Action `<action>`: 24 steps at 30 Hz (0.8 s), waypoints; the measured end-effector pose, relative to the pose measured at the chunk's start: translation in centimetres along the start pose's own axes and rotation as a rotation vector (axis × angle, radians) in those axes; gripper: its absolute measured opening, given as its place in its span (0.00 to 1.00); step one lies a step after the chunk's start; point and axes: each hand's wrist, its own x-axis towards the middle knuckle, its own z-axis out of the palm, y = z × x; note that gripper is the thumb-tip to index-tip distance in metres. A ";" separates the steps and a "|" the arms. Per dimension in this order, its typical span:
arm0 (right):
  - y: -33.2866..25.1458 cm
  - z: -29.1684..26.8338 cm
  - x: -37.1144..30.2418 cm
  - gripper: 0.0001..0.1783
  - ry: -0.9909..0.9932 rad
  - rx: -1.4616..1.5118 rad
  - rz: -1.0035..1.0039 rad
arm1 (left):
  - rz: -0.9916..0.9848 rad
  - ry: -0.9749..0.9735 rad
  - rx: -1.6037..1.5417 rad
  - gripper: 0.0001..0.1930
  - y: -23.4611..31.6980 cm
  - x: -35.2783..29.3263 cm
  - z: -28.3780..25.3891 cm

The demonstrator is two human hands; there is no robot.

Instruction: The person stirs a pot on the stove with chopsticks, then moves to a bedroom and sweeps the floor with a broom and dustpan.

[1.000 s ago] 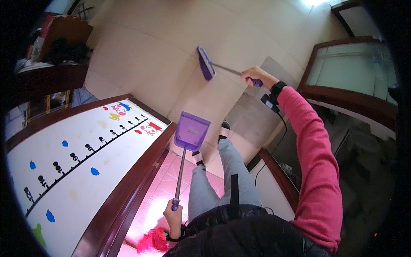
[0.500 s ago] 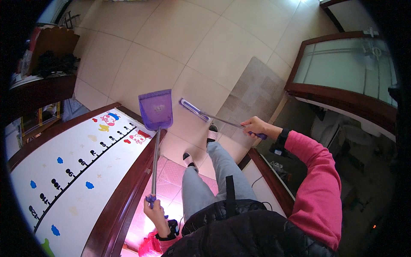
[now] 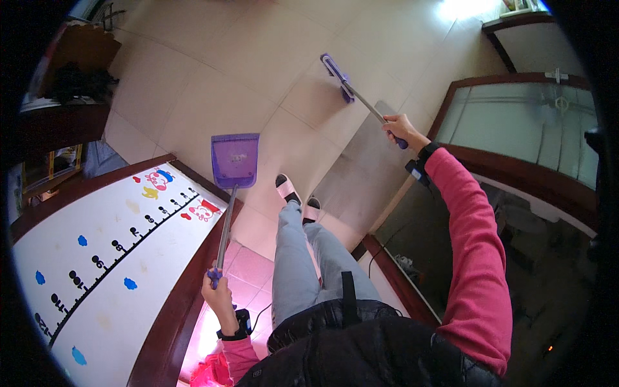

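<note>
A purple dustpan (image 3: 235, 160) with a long metal handle lies out ahead of me at the left, its pan at the tile floor. My left hand (image 3: 218, 295) is closed round the purple grip at the near end of that handle. In my right hand (image 3: 401, 129) is the purple end of a broom's metal handle, fingers wrapped round it. The broom (image 3: 338, 79) has a purple and white head, which is far ahead over the beige tiles, apart from the dustpan. Whether its bristles touch the floor I cannot tell.
A grey mat (image 3: 367, 164) lies right of my feet. On the left stands a white door (image 3: 103, 258) with cartoon stickers and a dark red frame. A wood-framed glass panel (image 3: 516, 119) is at the right. Pink tiles (image 3: 248, 266) and a pink bag (image 3: 211, 371) are near me.
My right hand has swung the broom forward and right, away from the dustpan. My left hand and the dustpan handle have shifted slightly left. My feet have changed places in a step forward.
</note>
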 end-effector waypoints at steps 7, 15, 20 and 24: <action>-11.7 5.7 -6.1 0.26 -0.160 0.037 -0.002 | 0.065 0.013 0.257 0.12 0.3 2.8 0.3; -20.2 26.6 0.7 0.26 -0.645 0.208 0.024 | 0.093 -0.025 0.262 0.12 1.7 5.8 0.6; -21.7 38.3 7.6 0.09 -0.867 0.407 0.170 | -0.081 -0.018 0.249 0.12 2.4 7.3 2.0; -20.1 35.3 14.5 0.05 -0.907 -0.034 -1.289 | -0.008 0.013 0.319 0.12 4.6 8.4 3.4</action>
